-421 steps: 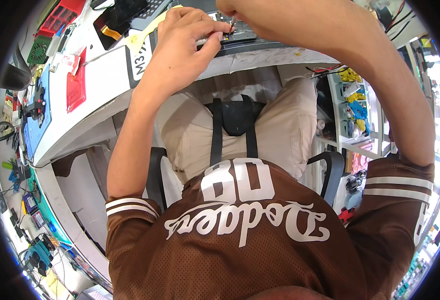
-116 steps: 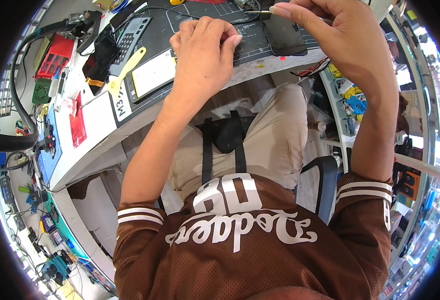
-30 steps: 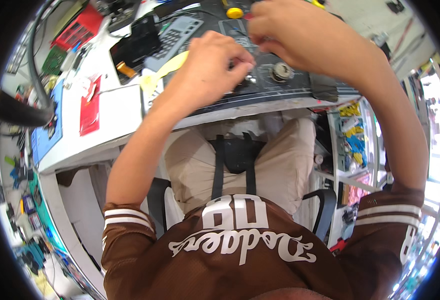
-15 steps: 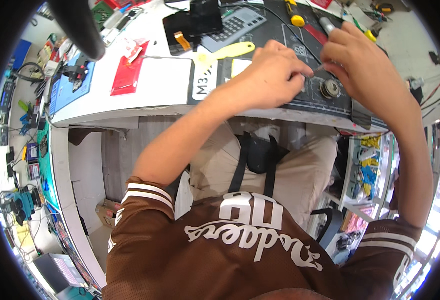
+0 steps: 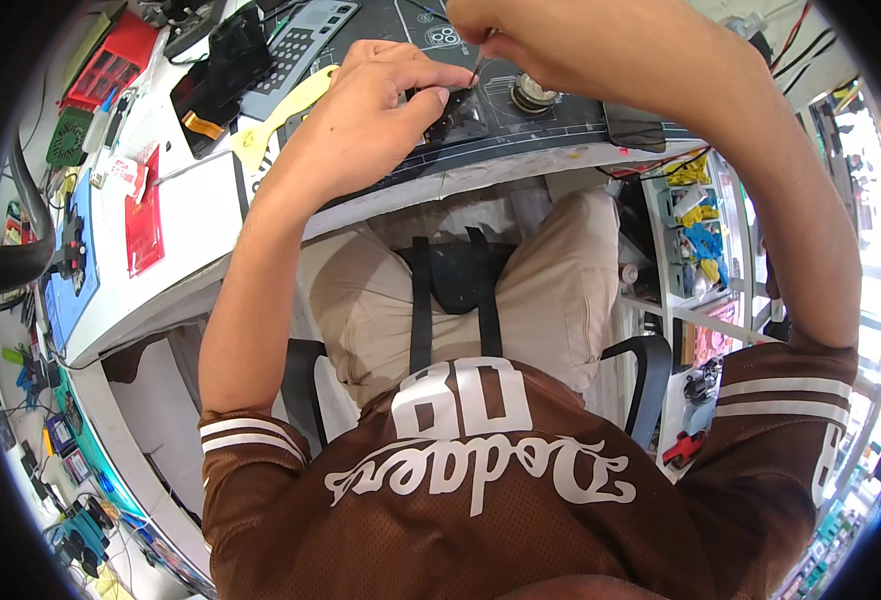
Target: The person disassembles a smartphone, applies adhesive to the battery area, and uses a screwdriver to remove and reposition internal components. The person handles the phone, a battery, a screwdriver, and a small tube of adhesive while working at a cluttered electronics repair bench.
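Note:
My left hand [image 5: 375,115] is over the black mat [image 5: 585,112], with thumb and index finger drawn together beside a dark flat piece [image 5: 460,122] that looks like a phone part. What lies between those fingertips is too small to make out. From the far side comes my right hand [image 5: 490,30], partly cut off by the upper edge. Its fingers are closed on a thin pointed tool [image 5: 476,70], whose tip meets the left index fingertip. Just right of the fingertips stands a small round metal tin [image 5: 532,93]. A yellow-green flat-handled tool [image 5: 295,108] lies left of my left hand.
Black screen panels [image 5: 222,85] with an orange flex cable [image 5: 202,126] lie left on the white table, beside a grey perforated plate [image 5: 310,38]. Further left are a red packet [image 5: 145,225] and a blue mat [image 5: 72,275]. A dark flat panel [image 5: 635,127] rests at the mat's right front.
The view has turned, and the table things now appear farther left. My hands have stayed close together, the tool tip now at my left index fingertip. A dark flat piece shows below them.

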Demonstrator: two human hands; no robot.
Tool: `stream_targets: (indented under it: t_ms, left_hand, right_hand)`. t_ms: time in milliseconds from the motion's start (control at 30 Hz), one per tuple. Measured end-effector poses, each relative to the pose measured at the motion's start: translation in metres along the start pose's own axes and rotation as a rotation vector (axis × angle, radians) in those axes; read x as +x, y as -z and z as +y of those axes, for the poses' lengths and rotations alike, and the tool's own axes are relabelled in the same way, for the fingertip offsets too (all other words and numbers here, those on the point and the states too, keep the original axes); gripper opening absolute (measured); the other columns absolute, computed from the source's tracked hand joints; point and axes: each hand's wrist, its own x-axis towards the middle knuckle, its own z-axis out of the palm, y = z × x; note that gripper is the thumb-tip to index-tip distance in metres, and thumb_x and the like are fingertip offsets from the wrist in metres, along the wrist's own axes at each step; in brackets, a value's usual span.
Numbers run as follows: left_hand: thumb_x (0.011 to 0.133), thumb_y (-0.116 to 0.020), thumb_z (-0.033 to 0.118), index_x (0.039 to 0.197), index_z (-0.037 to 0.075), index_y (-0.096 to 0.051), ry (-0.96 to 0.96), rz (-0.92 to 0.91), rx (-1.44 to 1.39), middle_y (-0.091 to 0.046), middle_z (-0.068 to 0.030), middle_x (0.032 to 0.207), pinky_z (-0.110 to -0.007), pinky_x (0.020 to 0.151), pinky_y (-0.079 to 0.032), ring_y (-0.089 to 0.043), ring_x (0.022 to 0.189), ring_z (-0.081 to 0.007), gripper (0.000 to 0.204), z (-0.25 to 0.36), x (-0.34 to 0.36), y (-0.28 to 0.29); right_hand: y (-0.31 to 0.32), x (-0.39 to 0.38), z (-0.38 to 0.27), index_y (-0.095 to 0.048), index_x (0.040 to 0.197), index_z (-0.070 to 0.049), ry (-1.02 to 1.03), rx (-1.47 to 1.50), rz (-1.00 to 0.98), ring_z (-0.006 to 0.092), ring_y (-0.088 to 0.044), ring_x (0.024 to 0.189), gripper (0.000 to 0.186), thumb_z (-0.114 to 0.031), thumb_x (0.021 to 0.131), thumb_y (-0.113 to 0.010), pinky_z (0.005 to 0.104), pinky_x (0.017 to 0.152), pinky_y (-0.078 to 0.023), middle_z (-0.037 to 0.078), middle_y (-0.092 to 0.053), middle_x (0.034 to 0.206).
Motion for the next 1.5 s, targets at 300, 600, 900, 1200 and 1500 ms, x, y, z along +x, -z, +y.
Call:
stream_targets:
  t_ms: [300,600,900,1200,1500]
  left_hand:
    - [0.103,-0.059,0.018,0.127,0.011,-0.077,-0.017,0.020,0.087,-0.063,-0.0054,0.105,-0.038,0.104,-0.044,-0.049,0.123,-0.0269,0.030,-0.001,0.000,-0.005]
    - [0.099,-0.069,0.031,0.130,0.011,-0.075,-0.021,0.059,0.175,-0.068,-0.0087,0.122,-0.044,0.109,-0.044,-0.050,0.129,-0.0299,0.037,0.007,-0.004,-0.001]
    - [0.082,-0.086,0.053,0.147,0.006,-0.060,-0.073,0.203,0.439,-0.064,-0.0096,0.139,-0.049,0.119,-0.036,-0.047,0.139,-0.0321,0.085,0.004,-0.021,-0.013]
    - [0.083,-0.087,0.049,0.146,0.010,-0.062,-0.045,0.214,0.457,-0.062,-0.0091,0.144,-0.047,0.120,-0.037,-0.047,0.142,-0.0317,0.079,0.006,-0.024,-0.014]
    - [0.084,-0.085,0.051,0.145,0.007,-0.062,-0.060,0.223,0.446,-0.064,-0.0093,0.140,-0.050,0.119,-0.036,-0.047,0.140,-0.0325,0.079,0.003,-0.023,-0.015]
  right_hand:
    - [0.003,0.000,-0.010,-0.077,0.093,0.003,0.004,-0.092,-0.067,0.0279,-0.063,0.100,0.018,-0.011,0.082,-0.074,0.0344,0.093,-0.050,0.015,-0.072,0.102]
    - [-0.019,0.007,0.000,-0.078,0.087,0.005,-0.027,0.005,-0.052,0.0341,-0.071,0.096,0.016,-0.008,0.082,-0.070,0.0403,0.086,-0.058,0.020,-0.075,0.094]
    - [0.007,0.042,-0.002,-0.080,0.090,0.003,-0.086,-0.008,-0.303,0.0382,-0.077,0.086,0.017,-0.009,0.082,-0.071,0.0447,0.077,-0.061,0.024,-0.077,0.089]
    - [0.008,0.046,-0.005,-0.078,0.097,0.004,-0.125,-0.002,-0.320,0.0388,-0.076,0.092,0.022,-0.011,0.082,-0.071,0.0469,0.080,-0.061,0.026,-0.076,0.095]
    - [0.022,0.055,-0.010,-0.078,0.088,0.005,-0.204,0.009,-0.537,0.0393,-0.077,0.088,0.021,-0.010,0.080,-0.068,0.0463,0.079,-0.061,0.028,-0.075,0.089]
